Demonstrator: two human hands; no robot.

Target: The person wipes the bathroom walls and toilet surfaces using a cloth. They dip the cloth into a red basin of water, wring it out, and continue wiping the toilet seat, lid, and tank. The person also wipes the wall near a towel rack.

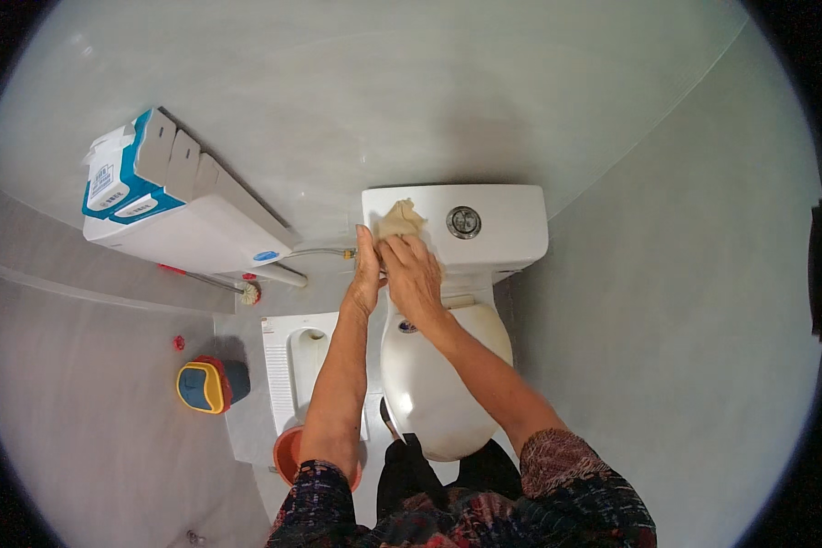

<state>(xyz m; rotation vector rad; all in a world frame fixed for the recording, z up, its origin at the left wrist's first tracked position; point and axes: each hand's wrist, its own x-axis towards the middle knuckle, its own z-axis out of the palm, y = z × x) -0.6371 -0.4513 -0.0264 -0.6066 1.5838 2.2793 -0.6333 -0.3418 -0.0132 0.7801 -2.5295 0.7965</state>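
A beige cloth [400, 219] lies bunched on the left part of the white toilet tank lid [507, 210]. My right hand [413, 277] is bent over the cloth's near side, its fingers closed on it by the tank's front edge. Just beside it, my left hand [366, 272] is held upright along the tank's left front corner with its fingers stretched out; whether it touches the tank I cannot tell. A round chrome flush button [463, 222] sits in the lid, right of the cloth. Below my forearms is the lowered toilet seat cover [443, 374].
Left of the toilet, a white wall cistern [187, 233] carries tissue packs [128, 178]. A hose [320, 251] runs to the tank. Lower down are a toilet brush [249, 293], a squat toilet [279, 365], a yellow-rimmed bin [201, 385] and an orange bucket [288, 449]. Grey walls surround everything.
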